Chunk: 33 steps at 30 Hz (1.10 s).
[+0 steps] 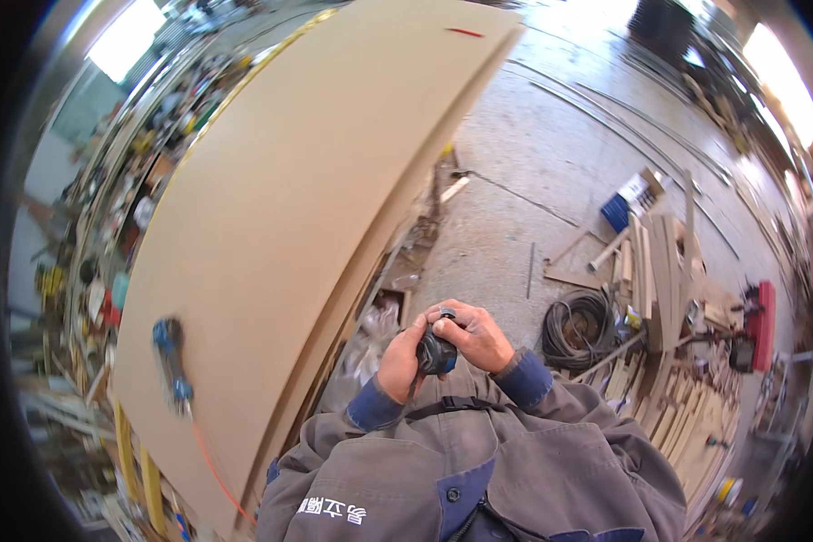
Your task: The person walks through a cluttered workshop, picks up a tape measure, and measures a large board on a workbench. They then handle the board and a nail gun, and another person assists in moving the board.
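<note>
Reckoning the clock from the hands, with twelve straight ahead, the tape measure (pixel 437 354) sits at the centre, just in front of the jacket (pixel 370 461), black with some blue. The left hand (pixel 397 366) wraps the case from the nine o'clock side, while the right hand (pixel 483 341) closes over it from the three o'clock side, thumb near a small grey part (pixel 447 313) at the top; both sets of fingers hold it narrowly, though the undersides are hidden. To handle it well, the left fingers should bear the weight and keep the case from twisting, leaving the right thumb and forefinger free for fine work at that grey part, with fingertips out of any blade's path. A wide board (pixel 271 208) runs from eight to twelve o'clock, its near edge well suited to steadying a forearm. At three o'clock a coil of cable (pixel 578 327) lies on the floor (pixel 479 244), so feet are best placed away from it. On the board at nine o'clock lies a blue tool (pixel 169 352) with an orange hose (pixel 210 456), better left clear of the elbow. Past the coil, between two and three, lean wood strips (pixel 659 280); a blue box (pixel 628 203) stands near two, and farthest, at twelve, a thin red stick (pixel 465 32) lies on the board.
</note>
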Tool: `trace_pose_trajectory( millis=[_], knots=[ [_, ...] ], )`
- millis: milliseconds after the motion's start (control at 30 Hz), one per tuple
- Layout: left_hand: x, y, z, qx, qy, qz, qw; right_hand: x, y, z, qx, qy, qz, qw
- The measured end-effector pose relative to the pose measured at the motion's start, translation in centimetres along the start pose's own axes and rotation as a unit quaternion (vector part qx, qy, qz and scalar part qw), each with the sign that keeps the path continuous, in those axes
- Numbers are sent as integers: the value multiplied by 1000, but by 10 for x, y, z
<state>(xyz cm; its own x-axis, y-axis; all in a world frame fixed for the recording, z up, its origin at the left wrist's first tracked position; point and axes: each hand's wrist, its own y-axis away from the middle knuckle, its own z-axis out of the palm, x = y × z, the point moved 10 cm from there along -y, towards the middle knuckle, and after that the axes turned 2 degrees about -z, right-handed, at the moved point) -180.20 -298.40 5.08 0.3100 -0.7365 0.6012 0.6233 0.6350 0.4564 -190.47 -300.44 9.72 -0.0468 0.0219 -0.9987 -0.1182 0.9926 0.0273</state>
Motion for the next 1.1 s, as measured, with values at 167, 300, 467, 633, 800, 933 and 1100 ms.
trace_pose_trajectory(
  millis=[167, 300, 467, 633, 800, 933, 1100],
  knots=[
    [35, -110, 58, -79, -280, 66, 954, 15, -36, -114, 168, -17, 6, 986],
    [54, -202, 104, -136, -214, -3, 967, 17, -72, -197, 244, -102, 55, 963],
    [69, -296, 133, -197, -326, -95, 920, 45, -70, -370, 464, -127, 3, 876],
    [79, -395, 159, -293, -498, -124, 807, 111, 94, -591, 698, -233, -94, 671],
    [117, -521, 161, -274, -577, -70, 767, 195, 245, -739, 788, -255, -145, 542],
    [152, -611, 208, -233, -596, -65, 766, 249, 189, -870, 797, -277, -98, 527],
    [253, -696, 286, -153, -646, 23, 747, 274, -11, -1069, 696, -341, -131, 618]
  ],
)
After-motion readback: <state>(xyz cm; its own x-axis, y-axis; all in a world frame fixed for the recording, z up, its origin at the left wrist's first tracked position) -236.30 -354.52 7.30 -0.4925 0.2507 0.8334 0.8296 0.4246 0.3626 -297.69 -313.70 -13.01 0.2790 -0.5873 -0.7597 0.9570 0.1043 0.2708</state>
